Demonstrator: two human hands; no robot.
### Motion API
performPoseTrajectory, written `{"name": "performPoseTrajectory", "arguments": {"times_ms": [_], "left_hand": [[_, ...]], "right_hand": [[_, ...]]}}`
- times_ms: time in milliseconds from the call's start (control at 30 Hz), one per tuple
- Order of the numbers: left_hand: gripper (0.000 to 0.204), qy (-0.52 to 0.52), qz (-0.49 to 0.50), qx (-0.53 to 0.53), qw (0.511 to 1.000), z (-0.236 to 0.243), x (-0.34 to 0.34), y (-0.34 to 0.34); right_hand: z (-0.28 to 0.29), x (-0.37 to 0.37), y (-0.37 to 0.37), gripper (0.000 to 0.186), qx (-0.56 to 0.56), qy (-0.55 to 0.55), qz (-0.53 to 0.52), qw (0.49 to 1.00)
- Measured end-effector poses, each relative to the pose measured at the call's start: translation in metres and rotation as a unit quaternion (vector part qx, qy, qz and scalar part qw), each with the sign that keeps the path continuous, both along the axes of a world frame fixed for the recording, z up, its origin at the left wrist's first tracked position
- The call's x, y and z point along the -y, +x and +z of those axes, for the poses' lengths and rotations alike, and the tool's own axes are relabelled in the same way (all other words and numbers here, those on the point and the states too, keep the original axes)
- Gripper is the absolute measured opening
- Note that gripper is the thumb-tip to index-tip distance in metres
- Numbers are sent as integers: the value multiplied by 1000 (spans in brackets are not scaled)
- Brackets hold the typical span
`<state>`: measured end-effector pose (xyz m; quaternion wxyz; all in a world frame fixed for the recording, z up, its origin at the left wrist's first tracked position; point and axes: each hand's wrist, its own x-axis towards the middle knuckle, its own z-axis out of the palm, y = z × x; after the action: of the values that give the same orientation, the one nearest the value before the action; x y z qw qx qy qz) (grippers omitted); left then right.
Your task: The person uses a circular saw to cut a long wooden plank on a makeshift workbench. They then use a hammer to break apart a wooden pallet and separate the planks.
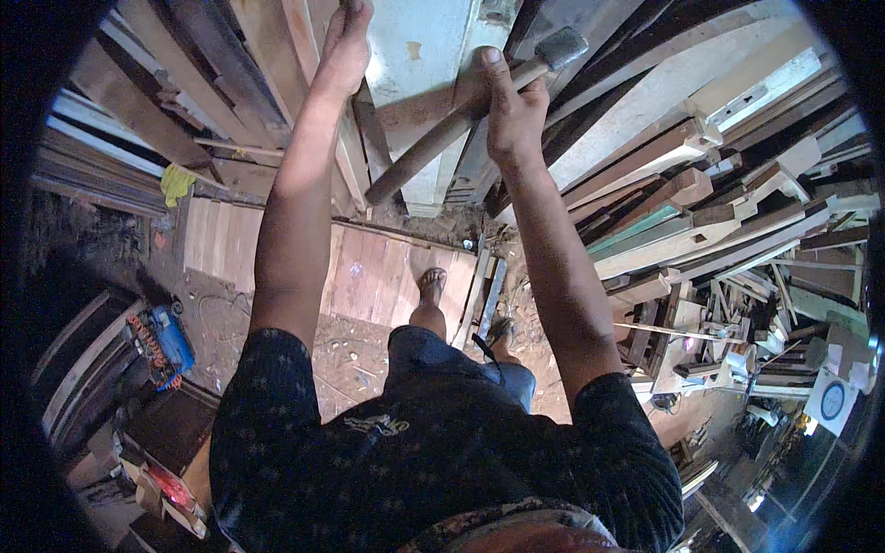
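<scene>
At upper centre, the right hand [516, 118] clasps the hammer [426, 151] near its head, its long axis slanting down-left. The left hand [347, 48] lies apart, beside the pale board [420, 53], grip unclear.

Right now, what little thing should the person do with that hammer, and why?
Maybe slide the right hand along the handle of the hammer, away from its head. The hand grips close to the head, and most of the handle sticks out toward the lower left, so swinging could feel awkward.
</scene>
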<state>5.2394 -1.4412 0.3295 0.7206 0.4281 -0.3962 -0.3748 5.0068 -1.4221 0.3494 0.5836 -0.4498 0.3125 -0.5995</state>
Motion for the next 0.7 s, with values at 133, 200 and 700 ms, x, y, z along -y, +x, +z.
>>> {"name": "performPoseTrajectory", "arguments": {"times_ms": [133, 200, 700], "left_hand": [[64, 15, 10, -3, 1000, -16, 40, -9], [65, 11, 23, 26, 999, -18, 65, -21], [53, -23, 103, 250, 963, -6, 124, -27]], "right_hand": [[-13, 9, -32, 23, -120, -9, -34, 992], [-39, -1, -69, 26, -209, 7, -46, 977], [-213, -241, -296, 41, -432, 471, 20, 769]]}}
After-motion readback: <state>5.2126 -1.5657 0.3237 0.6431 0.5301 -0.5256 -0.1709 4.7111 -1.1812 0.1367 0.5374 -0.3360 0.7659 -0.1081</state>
